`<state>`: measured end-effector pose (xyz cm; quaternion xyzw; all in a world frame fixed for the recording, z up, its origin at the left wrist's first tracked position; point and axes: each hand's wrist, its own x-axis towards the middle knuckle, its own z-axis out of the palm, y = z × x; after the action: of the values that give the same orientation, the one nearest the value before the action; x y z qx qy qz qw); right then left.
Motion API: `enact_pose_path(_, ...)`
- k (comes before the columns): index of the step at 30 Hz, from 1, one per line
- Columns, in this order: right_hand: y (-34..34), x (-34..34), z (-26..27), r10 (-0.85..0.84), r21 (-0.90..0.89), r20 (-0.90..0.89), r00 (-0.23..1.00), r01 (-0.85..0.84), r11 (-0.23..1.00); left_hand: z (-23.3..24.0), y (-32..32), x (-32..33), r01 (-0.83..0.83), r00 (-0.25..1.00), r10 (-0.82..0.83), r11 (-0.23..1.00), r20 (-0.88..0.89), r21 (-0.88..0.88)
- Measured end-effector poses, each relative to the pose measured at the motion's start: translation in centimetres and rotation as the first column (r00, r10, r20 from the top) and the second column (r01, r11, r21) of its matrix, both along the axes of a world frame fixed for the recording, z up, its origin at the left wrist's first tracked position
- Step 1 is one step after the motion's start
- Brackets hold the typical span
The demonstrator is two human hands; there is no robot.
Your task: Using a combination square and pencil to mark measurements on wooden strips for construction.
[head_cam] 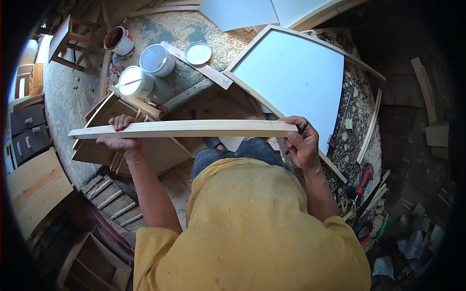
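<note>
A long pale wooden batten (196, 128) lies level across both hands, in front of my body. My left hand (120, 134) grips it near its left end, fingers above and thumb below. My right hand (301, 140) closes on its right end and also holds a dark pen or pencil (303, 128) between the fingers. A thin line crosses the batten near that end. Beyond my right hand, a white panel (291, 80) lies with wooden strips (251, 94) along its edges.
White buckets (157, 60) and a round lid (198, 53) stand beyond the batten. A wooden drawer-like frame (105, 145) is beneath my left hand. At right lie a handsaw (342, 120), a red-handled tool (364, 181) and loose wood strips (370, 127). A wooden stool (69, 43) stands far left.
</note>
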<state>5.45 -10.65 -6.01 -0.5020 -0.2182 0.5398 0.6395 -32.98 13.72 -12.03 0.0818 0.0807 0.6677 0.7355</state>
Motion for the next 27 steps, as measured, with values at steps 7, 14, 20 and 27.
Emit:
enact_pose_path(7,-4.7,7.5,-3.6,-0.2,-0.133,0.39,0.899,0.27,0.954,-2.0,-2.2,1.4,-0.131,0.953,-0.011,0.886,-0.302,-0.445)
enact_pose_path(14,-14.5,22.4,-13.1,0.324,-0.632,0.774,0.544,0.701,0.332,-1.4,0.3,-17.2,-0.442,0.808,0.147,0.791,-0.571,-0.422)
enact_pose_path(20,-20.5,24.7,-17.3,0.229,-0.703,0.711,0.665,0.676,0.221,4.2,0.0,-13.2,-0.719,0.445,0.108,0.635,-0.889,-0.283)
enact_pose_path(27,-19.9,27.5,-20.1,0.2,-0.786,0.614,0.764,0.569,0.241,13.0,1.5,-13.3,-0.725,0.367,0.195,0.672,-0.91,-0.148)
